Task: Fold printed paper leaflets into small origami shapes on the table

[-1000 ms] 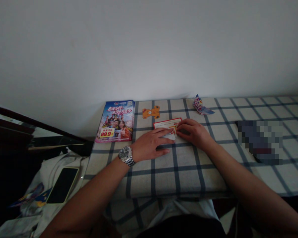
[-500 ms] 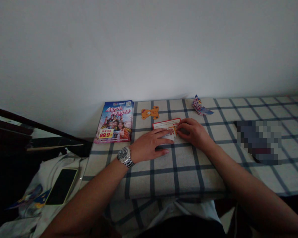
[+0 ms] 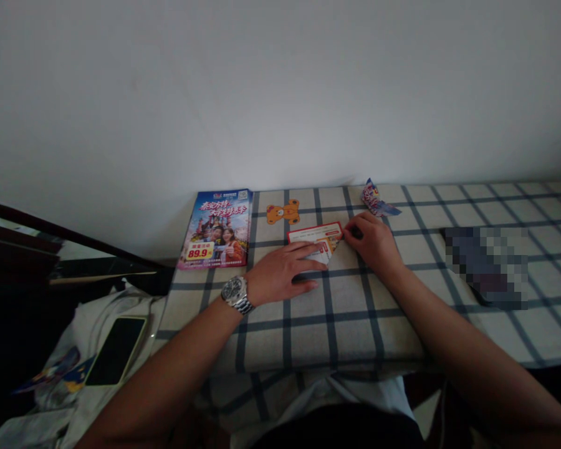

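A printed paper leaflet point(image 3: 314, 233), red-edged and partly folded over, lies on the checked tablecloth in front of me. My left hand point(image 3: 283, 272) rests flat across its left part, fingers spread, with a watch point(image 3: 236, 294) on the wrist. At the leaflet's right corner, the thumb and index finger of my right hand point(image 3: 370, 242) are pinched together. The left fingers cover some of the leaflet. Just beyond it lies a flat bear-shaped cutout point(image 3: 283, 213). A folded colourful paper piece point(image 3: 378, 199) stands behind my right hand.
A stack of printed flyers point(image 3: 216, 229) lies at the table's left end. On the right, a dark pixelated object point(image 3: 486, 268) rests on the tablecloth point(image 3: 421, 299). Lower left, a phone point(image 3: 116, 351) lies beside another folded paper piece point(image 3: 58, 371). A wall point(image 3: 280, 93) rises behind the table.
My right hand has slid a little to the right along the leaflet, out to its corner, uncovering more of the fold. My left hand stays in place.
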